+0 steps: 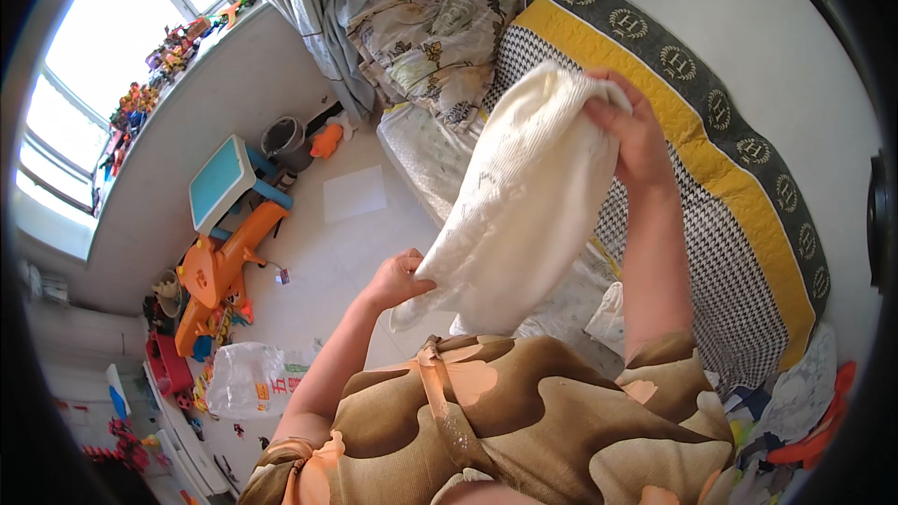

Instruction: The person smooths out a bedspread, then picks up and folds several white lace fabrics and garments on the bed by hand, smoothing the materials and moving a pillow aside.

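A cream ribbed knit garment (519,203) hangs stretched between my two hands in front of my chest. My right hand (635,126) grips its upper end, thumb over the edge of the fabric. Lower and to the left, my left hand (400,280) pinches the side edge between thumb and fingers. The lower part drops past my left hand, and its end is partly hidden by my patterned top (533,421). Which kind of garment it is, I cannot tell.
A bed with a houndstooth cover (715,259) and a crumpled floral quilt (449,35) lies ahead and right. On the left floor are a blue-topped children's table (223,179), an orange plastic toy (217,280), a grey bin (286,142) and a clear plastic bag (245,382). Toys line the windowsill (203,49).
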The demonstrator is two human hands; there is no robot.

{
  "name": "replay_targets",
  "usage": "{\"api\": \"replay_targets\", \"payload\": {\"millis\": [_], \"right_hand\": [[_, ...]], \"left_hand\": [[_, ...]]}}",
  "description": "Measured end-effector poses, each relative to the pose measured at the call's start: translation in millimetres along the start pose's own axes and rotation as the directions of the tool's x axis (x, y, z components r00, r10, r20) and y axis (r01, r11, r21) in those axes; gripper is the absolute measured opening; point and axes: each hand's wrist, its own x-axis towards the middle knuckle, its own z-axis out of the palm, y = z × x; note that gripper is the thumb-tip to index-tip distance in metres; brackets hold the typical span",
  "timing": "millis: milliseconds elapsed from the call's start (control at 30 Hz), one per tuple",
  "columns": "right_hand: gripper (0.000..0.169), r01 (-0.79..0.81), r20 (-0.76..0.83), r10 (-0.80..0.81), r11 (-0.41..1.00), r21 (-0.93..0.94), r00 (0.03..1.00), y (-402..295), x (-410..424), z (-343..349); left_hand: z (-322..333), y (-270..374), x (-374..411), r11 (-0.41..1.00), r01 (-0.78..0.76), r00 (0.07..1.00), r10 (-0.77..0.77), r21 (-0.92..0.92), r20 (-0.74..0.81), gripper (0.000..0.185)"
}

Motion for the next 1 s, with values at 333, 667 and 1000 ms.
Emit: {"api": "replay_targets", "payload": {"millis": [333,667,1000], "right_hand": [[0.022,0.14,-0.161,-0.162,0.98,-0.14,0.974,-28.9,105.9,-24.4],[0.011,0.224,-0.473,-0.303,0.95,-0.217,0.827,-33.3,159.2,-57.8],[0.021,0.242,0.38,-0.1,0.906,-0.347,0.92,-48.1,133.2,93.2]], "left_hand": [[-193.3,-68.3,100.5,0.941,-0.168,0.839,-0.02,-0.294,-0.544,0.018],[-459.0,-0.1,238.5,0.77,0.154,0.416,0.517,0.619,-0.748,0.026],[-452.0,62.2,399.5,0.779,-0.604,0.591,0.295,-0.169,-0.751,0.02]]}}
